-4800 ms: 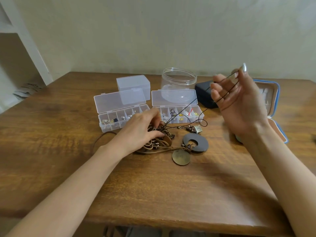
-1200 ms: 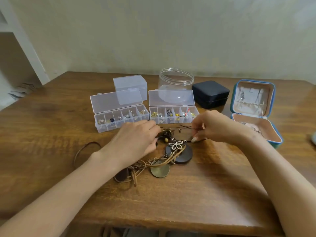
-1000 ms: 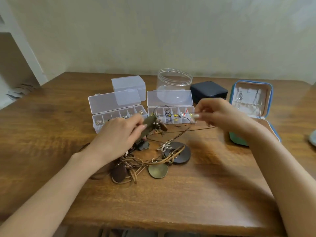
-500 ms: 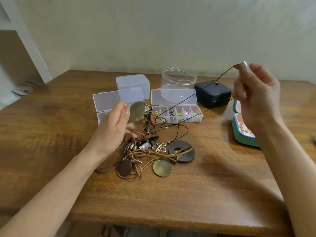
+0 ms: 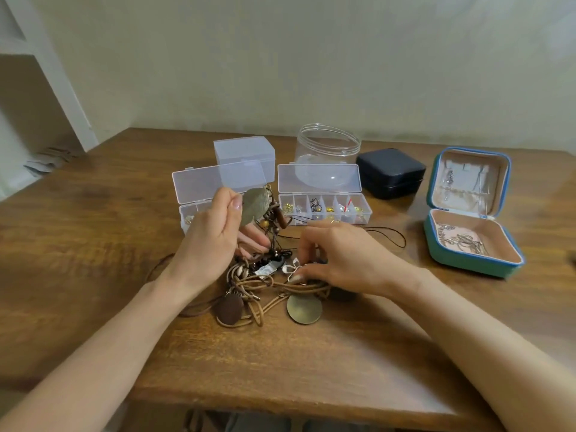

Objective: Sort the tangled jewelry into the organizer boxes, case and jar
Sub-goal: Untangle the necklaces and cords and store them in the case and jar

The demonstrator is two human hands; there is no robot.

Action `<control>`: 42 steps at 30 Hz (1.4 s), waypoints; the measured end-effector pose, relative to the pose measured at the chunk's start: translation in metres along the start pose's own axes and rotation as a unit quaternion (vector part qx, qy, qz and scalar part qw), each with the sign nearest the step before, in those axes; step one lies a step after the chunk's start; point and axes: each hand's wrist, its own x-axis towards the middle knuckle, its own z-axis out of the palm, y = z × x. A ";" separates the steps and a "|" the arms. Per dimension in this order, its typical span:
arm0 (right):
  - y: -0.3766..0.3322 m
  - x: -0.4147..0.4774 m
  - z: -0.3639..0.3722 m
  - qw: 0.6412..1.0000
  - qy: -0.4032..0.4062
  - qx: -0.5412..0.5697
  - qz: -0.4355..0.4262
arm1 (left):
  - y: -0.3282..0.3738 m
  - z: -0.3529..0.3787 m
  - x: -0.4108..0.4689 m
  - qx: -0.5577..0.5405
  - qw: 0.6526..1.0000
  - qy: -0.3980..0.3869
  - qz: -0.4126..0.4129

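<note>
The left hand (image 5: 212,241) is raised just above the tangle of necklaces (image 5: 249,285), thumb and fingers pinching a bronze leaf pendant (image 5: 254,205). Wooden and gold beads hang under the pendant on dark cords that run down into the tangle. The right hand (image 5: 339,260) is lowered palm-down onto the right side of the tangle with its fingers curled. Its fingertips pinch into the tangle at a silver charm (image 5: 288,269), though I cannot tell whether they have the charm itself or a cord beside it.

The tangle lies on the wooden table (image 5: 93,244), a knot of tan and dark cords. A round bronze disc (image 5: 304,308) lies at its near edge and a brown oval pendant (image 5: 230,308) at its near left. A thin dark cord (image 5: 389,235) trails out from the tangle to the right, past the right hand.

Just behind the tangle stand two clear organizer boxes with their lids up. The left organizer box (image 5: 199,185) is partly hidden by the left hand, and the right organizer box (image 5: 324,207) has small pieces in its compartments. Farther behind the tangle are a small shut clear box (image 5: 244,152) and the open clear jar (image 5: 327,148). Behind and right of the tangle sits a shut dark blue case (image 5: 391,173). Well to the tangle's right, the teal case (image 5: 473,244) is open, with fine chains in its tray.
</note>
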 end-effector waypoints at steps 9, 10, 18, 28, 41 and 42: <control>0.027 -0.012 -0.044 0.805 0.218 0.552 0.020 | 0.001 -0.004 0.002 -0.107 0.992 0.006 -0.059; 0.031 -0.013 -0.048 0.758 0.242 0.606 0.009 | 0.002 -0.005 0.002 -0.133 0.988 0.004 -0.079; 0.067 -0.023 -0.071 0.566 0.484 0.663 0.076 | -0.009 -0.016 0.006 -0.150 0.971 0.094 -0.158; 0.082 -0.027 -0.077 0.541 0.731 0.413 0.052 | -0.017 -0.016 0.007 -0.065 0.979 0.142 -0.134; 0.059 -0.023 -0.072 0.701 0.457 0.544 0.054 | -0.007 -0.003 0.002 0.386 0.920 -0.039 -0.060; 0.060 -0.024 -0.072 0.710 0.451 0.536 0.068 | 0.001 -0.002 0.005 0.426 0.903 -0.036 -0.032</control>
